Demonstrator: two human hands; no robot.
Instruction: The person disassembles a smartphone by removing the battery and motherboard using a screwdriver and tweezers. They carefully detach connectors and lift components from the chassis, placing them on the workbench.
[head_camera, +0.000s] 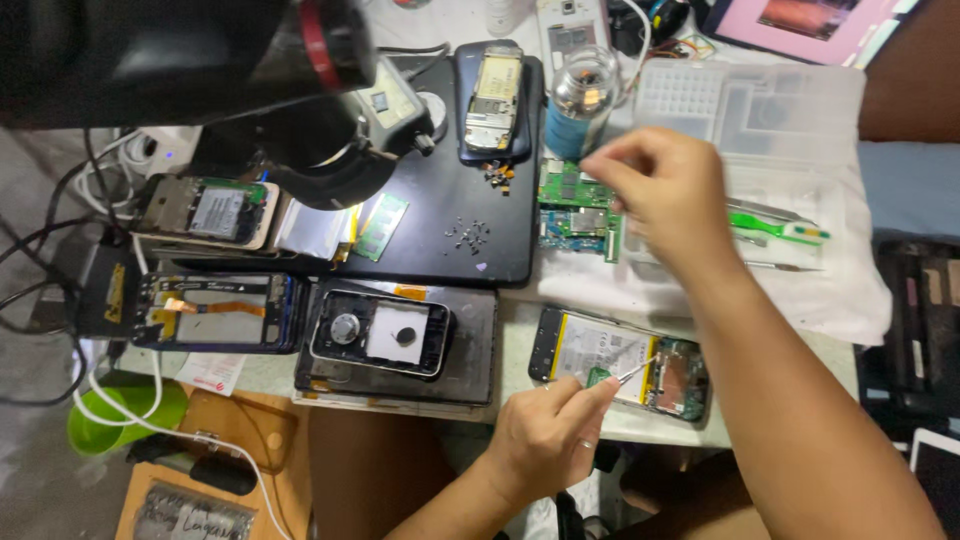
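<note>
Pinching slim tweezers (632, 374) between closed fingers, the left hand (550, 435) sits nearest, the tips touching the opened phone (620, 363) lying just beyond it on the table edge (520, 345). Farther off, the right hand (665, 190) hovers, fingertips pinched narrowly over a green circuit board (575, 210) on white cloth (850, 290); whether it grips anything is unclear.
</note>
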